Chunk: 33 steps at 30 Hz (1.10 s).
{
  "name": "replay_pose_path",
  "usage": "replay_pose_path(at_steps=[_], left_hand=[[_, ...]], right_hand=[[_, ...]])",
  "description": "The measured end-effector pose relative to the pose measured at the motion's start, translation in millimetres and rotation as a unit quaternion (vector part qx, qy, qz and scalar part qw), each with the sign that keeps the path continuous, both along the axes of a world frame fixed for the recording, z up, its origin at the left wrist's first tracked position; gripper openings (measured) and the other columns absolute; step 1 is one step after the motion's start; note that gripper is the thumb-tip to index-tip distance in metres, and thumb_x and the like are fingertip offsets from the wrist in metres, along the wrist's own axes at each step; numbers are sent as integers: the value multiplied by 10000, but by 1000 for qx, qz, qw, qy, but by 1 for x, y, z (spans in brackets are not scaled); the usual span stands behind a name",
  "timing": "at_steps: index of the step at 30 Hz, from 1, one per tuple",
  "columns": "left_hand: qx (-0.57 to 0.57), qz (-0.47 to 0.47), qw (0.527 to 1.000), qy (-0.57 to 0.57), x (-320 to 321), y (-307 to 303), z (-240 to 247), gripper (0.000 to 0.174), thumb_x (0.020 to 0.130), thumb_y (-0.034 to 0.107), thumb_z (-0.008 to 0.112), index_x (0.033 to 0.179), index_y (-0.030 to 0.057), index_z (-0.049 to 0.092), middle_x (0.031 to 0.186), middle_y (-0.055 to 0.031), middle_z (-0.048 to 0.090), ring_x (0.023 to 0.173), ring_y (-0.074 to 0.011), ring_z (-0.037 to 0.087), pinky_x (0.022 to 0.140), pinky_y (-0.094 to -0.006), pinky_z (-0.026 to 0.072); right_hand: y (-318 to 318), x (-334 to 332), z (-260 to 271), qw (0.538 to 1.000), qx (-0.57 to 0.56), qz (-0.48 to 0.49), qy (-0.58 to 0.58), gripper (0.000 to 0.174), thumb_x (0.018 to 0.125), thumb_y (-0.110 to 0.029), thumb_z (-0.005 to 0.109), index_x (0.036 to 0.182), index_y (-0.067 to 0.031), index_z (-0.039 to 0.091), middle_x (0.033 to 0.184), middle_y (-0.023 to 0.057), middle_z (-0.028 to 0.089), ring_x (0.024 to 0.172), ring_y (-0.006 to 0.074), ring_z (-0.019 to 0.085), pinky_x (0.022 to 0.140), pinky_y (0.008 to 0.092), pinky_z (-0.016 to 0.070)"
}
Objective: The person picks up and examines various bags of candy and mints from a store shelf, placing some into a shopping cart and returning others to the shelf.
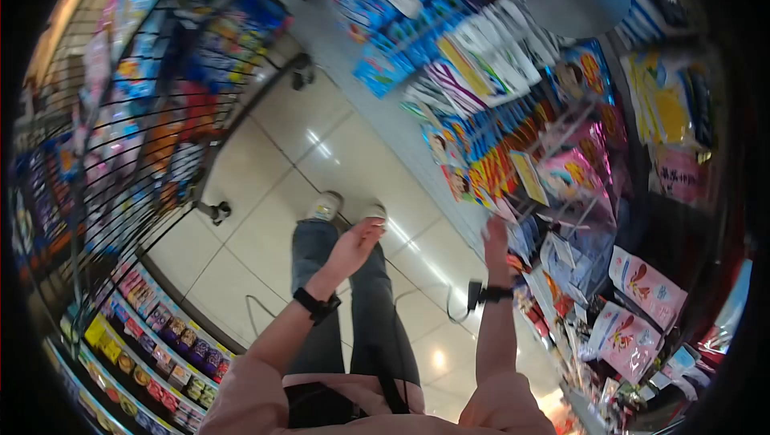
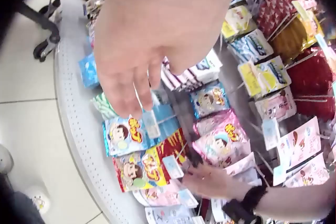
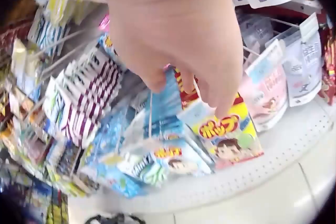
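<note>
My left hand hangs over the tiled floor in front of my legs, its fingers loosely bent and holding nothing. My right hand is at the display rack with fingers extended, close to the hanging candy bags. In the right wrist view its fingertips overlap a red-and-yellow candy bag printed with a child's face. Beside that bag hang blue candy bags of the same kind. The left wrist view also shows the red-and-yellow bag, the blue bag and a pink bag near my right hand.
A black wire cart on casters stands at the left. Grey perforated shelf base runs along the rack. White-and-purple packets and pink-and-white pouches hang on hooks with price tags. Low shelves of small packets line the lower left.
</note>
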<state>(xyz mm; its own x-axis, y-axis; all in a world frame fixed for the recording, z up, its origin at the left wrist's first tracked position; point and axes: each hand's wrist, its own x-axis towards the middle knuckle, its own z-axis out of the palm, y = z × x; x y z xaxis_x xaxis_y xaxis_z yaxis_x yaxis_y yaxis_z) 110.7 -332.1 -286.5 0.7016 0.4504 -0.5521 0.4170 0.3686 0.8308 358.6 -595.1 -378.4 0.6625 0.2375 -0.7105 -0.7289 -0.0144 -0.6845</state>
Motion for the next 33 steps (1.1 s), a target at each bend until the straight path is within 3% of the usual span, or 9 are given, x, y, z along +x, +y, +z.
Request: replay_pose_path(at_steps=[1, 3, 5, 8, 10, 15, 19, 25, 33], left_hand=[[42, 0, 999, -4, 2, 12, 16, 238, 847, 133, 472, 1069, 47, 464, 836, -108, 593, 789, -190, 594, 680, -264, 451], [96, 19, 995, 10, 4, 44, 70, 210, 846, 138, 474, 1032, 41, 491, 824, -114, 593, 755, -220, 595, 655, -264, 457], [105, 21, 994, 30, -1, 73, 117, 221, 865, 101, 433, 1061, 8, 476, 908, -98, 587, 922, -154, 556, 778, -249, 423], [209, 72, 975, -2, -23, 108, 166, 169, 850, 111, 457, 956, 5, 534, 887, -98, 588, 839, -169, 567, 723, -252, 437], [254, 112, 961, -14, -40, 134, 207, 130, 830, 98, 484, 869, -2, 557, 865, -92, 592, 764, -166, 570, 679, -245, 443], [438, 185, 877, -70, -89, 209, 347, 90, 807, 38, 498, 855, 0, 564, 838, -58, 599, 739, -98, 548, 646, -219, 433], [477, 271, 836, -10, -155, 274, 414, 106, 823, 55, 495, 862, -11, 568, 845, -39, 593, 770, -74, 528, 677, -188, 409], [494, 294, 815, 78, -262, 392, 394, 151, 786, 122, 557, 857, -10, 570, 791, -63, 603, 750, -119, 577, 628, -240, 436], [441, 252, 847, 156, -336, 497, 314, 235, 759, 188, 556, 879, -11, 588, 801, -131, 620, 758, -200, 602, 665, -285, 455]], right_hand=[[10, -25, 11, 951, -220, 204, -75, 432, 801, -181, 515, 1206, -93, 393, 1162, 78, 454, 1054, 198, 445, 868, 306, 354], [0, -68, 11, 821, -294, 424, -246, 445, 768, -169, 557, 1164, -27, 411, 1119, 150, 471, 1056, 278, 440, 900, 343, 345], [15, -102, 47, 727, -275, 527, -345, 382, 767, -150, 545, 1114, -25, 443, 1103, 175, 470, 1039, 301, 449, 890, 359, 356], [51, -126, 85, 727, -235, 548, -340, 352, 763, -126, 534, 1092, -33, 451, 1101, 183, 466, 1022, 313, 458, 870, 367, 372], [72, -141, 103, 781, -259, 506, -261, 338, 762, -118, 531, 1084, -42, 461, 1077, 180, 479, 997, 309, 474, 848, 370, 384], [151, -143, 152, 779, -214, 486, -332, 276, 767, -103, 524, 1035, -43, 498, 1020, 178, 506, 947, 306, 502, 805, 364, 403], [216, -146, 191, 769, -177, 474, -391, 266, 772, -95, 517, 1034, -50, 507, 999, 166, 519, 927, 297, 519, 788, 356, 417], [344, -177, 243, 777, -131, 464, -405, 245, 793, -109, 497, 1028, -38, 507, 1000, 151, 523, 901, 268, 538, 741, 328, 453], [534, -257, 347, 669, 27, 536, -513, 156, 791, -94, 498, 926, -22, 531, 897, 127, 547, 835, 271, 552, 684, 321, 440]])
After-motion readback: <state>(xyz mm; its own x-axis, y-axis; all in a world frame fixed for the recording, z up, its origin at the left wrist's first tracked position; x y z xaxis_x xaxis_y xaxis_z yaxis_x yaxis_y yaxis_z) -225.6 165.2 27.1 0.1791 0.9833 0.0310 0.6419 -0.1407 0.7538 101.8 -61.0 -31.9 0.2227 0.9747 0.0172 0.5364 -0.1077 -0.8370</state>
